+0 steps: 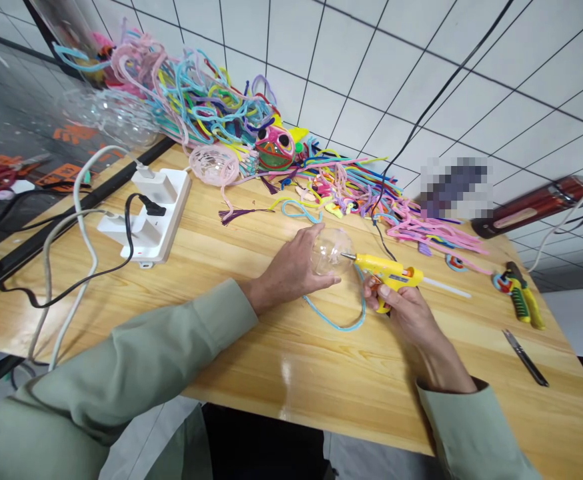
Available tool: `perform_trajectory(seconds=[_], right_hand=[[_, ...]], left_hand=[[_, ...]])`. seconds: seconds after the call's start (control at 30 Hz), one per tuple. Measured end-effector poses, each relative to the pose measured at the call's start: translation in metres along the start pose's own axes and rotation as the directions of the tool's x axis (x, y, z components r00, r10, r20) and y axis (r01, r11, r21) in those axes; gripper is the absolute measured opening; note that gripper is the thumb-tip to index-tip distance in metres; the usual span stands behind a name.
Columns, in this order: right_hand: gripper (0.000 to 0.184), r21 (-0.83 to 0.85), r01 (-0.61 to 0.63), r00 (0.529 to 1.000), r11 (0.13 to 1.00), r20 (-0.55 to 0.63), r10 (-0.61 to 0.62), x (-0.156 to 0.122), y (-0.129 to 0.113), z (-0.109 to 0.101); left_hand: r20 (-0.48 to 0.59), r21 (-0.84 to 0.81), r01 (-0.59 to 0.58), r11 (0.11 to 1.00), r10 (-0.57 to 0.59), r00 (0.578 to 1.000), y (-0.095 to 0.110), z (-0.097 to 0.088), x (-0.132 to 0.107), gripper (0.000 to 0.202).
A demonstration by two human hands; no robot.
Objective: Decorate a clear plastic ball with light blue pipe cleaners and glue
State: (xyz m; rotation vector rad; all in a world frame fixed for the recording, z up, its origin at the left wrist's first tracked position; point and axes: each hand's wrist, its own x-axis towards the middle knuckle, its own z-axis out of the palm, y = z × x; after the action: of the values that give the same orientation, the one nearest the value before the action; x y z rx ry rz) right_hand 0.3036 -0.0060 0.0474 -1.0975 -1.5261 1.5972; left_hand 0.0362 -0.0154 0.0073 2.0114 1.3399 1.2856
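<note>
My left hand point(291, 270) is closed around a clear plastic ball point(332, 250) resting on the wooden table point(251, 360). My right hand point(406, 310) grips a yellow hot glue gun point(389, 270), whose metal nozzle points left and touches the ball's side. A white glue stick pokes out of the gun's back. A light blue pipe cleaner point(339, 323) curves on the table between my hands, and its far end runs under the ball.
A white power strip point(149, 217) with plugged cables lies at the left. A heap of coloured pipe cleaners point(211, 110) and a pink clear ball point(215, 165) fill the back. Green-yellow pliers point(524, 300) and a slim dark tool point(525, 357) lie at the right.
</note>
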Motion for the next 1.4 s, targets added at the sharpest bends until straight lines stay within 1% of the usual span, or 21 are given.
perform_trajectory(seconds=[0.13,0.37,0.6,0.83,1.07,1.27,1.4], right_hand=[[0.040,-0.018,0.010,0.999,1.000,0.034,-0.009,0.0004,0.0060,-0.0024],[0.041,0.006,-0.004,1.000,1.000,-0.020,0.004,0.0004,0.0025,-0.0027],[0.039,-0.016,0.024,0.999,1.000,0.022,-0.024,0.0014,0.0049,-0.0011],[0.043,0.004,0.001,0.999,1.000,-0.032,-0.001,0.0015,-0.0006,-0.0005],[0.039,-0.015,0.018,1.000,1.000,0.014,-0.017,0.0016,0.0052,-0.0009],[0.041,0.004,0.015,1.000,1.000,-0.009,-0.015,0.0017,0.0001,0.0001],[0.042,-0.028,0.021,1.000,0.999,0.008,-0.021,0.0013,0.0015,0.0007]], left_hand=[[-0.006,-0.007,-0.013,1.000,0.013,1.000,-0.0010,0.0005,0.0001,0.101],[-0.003,-0.019,-0.014,1.000,0.013,1.000,-0.0035,0.0011,-0.0012,0.104],[-0.009,-0.005,-0.025,1.000,0.025,1.000,-0.0028,0.0009,-0.0005,0.102],[-0.005,-0.018,-0.012,1.000,0.011,1.000,-0.0018,0.0009,-0.0009,0.102],[-0.002,-0.010,-0.017,1.000,0.017,1.000,-0.0014,-0.0001,-0.0004,0.101],[0.001,-0.008,0.002,1.000,-0.002,1.000,-0.0009,0.0006,-0.0005,0.103],[0.000,0.006,-0.004,1.000,0.004,1.000,-0.0009,0.0013,-0.0006,0.103]])
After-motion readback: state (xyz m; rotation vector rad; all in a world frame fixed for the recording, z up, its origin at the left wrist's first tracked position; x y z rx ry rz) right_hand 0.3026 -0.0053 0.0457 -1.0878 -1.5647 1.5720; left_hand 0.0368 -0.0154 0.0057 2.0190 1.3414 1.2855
